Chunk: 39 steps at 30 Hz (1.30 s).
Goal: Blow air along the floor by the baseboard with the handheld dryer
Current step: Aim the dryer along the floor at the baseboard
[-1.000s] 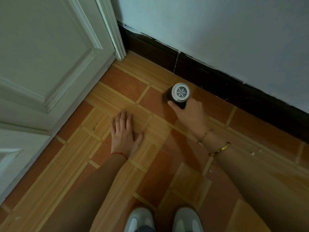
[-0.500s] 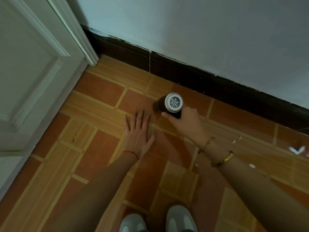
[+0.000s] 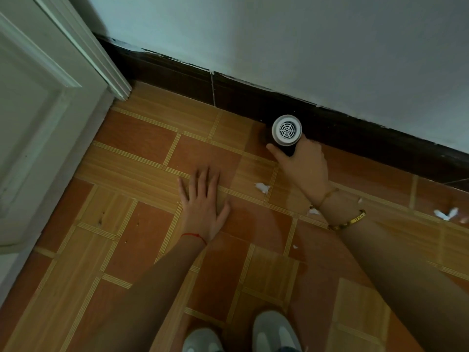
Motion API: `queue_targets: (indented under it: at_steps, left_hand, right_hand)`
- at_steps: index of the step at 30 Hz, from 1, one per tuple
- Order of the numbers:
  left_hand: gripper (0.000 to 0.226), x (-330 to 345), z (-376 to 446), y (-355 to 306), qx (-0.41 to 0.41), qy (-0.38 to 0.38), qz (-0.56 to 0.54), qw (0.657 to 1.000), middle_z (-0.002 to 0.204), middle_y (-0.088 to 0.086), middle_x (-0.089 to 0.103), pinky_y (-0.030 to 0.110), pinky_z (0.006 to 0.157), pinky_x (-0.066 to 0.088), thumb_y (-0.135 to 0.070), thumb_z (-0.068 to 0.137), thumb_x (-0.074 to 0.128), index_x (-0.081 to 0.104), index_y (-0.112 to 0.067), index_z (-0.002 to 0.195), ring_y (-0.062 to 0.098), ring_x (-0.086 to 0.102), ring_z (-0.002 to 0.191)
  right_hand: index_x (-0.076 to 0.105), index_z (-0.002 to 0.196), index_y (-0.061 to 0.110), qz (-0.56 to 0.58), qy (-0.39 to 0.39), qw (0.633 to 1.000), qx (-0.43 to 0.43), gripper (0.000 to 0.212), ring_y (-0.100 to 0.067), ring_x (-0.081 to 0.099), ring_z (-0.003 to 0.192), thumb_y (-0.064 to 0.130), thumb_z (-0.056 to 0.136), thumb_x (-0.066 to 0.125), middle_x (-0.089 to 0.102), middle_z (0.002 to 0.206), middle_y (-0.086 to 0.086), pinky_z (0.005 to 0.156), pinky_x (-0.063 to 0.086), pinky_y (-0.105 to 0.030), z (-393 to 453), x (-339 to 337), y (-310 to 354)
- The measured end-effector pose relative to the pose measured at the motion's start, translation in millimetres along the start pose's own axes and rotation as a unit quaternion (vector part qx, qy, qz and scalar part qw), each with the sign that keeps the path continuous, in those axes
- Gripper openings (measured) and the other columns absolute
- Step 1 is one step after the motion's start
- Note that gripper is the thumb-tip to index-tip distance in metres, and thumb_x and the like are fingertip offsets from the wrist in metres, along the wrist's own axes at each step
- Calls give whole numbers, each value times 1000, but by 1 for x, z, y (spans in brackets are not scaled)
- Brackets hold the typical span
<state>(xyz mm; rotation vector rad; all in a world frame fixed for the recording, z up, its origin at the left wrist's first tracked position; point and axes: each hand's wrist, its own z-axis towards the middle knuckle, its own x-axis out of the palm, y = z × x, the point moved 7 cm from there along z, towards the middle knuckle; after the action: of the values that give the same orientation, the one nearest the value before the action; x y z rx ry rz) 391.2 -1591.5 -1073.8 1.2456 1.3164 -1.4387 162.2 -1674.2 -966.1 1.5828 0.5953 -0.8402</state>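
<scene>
Against the baseboard (image 3: pixel 355 128) — right hand (image 3: pixel 303 166) grips dryer (image 3: pixel 286 132); left hand (image 3: pixel 203 204) flat.

Left hand (image 3: pixel 203 207) flat, right hand (image 3: pixel 303 166) clenched

Your right hand (image 3: pixel 303 165) has carried the handheld dryer (image 3: pixel 286 133) toward twelve o'clock, from open tile to just beside the dark baseboard (image 3: pixel 355 128). White scraps (image 3: pixel 262 187) now lie at four o'clock of your left hand (image 3: pixel 203 204), which has slid rightward.
</scene>
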Motion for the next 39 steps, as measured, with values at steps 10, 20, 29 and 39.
queue_targets:
  at_steps: [10, 20, 29, 39]
  left_hand:
    - [72, 0, 0, 1, 0, -10, 0, 1000, 163, 5, 22, 63, 121, 7, -60, 96, 34, 24, -22, 156, 29, 16, 152]
    - [72, -3, -1, 0, -4, -4, -8, 1000, 163, 6, 24, 63, 120, 8, -58, 97, 38, 24, -21, 156, 30, 15, 153]
    - [72, -7, -3, -5, -12, 19, 2, 1000, 163, 9, 25, 63, 121, 9, -59, 97, 33, 25, -18, 156, 33, 16, 152]
    - [75, -13, -4, -9, -16, 39, -1, 999, 166, 9, 17, 60, 123, 4, -60, 96, 20, 20, -18, 158, 32, 9, 154]
  right_hand:
    - [58, 125, 17, 20, 44, 999, -17, 57, -18, 64, 103, 54, 82, 67, 70, 113, -1, 75, 52, -29, -9, 8, 3]
    - [57, 128, 20, 16, 134, 990, -28, 59, -15, 63, 103, 56, 81, 67, 69, 113, 2, 77, 52, -26, -34, 9, -5]
    - [61, 122, 18, -5, 128, 992, -23, 53, -4, 57, 78, 56, 84, 63, 68, 95, 3, 59, 34, -8, -45, -8, -24]
    - [62, 119, 17, 46, 116, 992, 3, 45, 5, 50, 69, 47, 85, 68, 49, 75, 23, 56, 37, -1, -82, -12, -30]
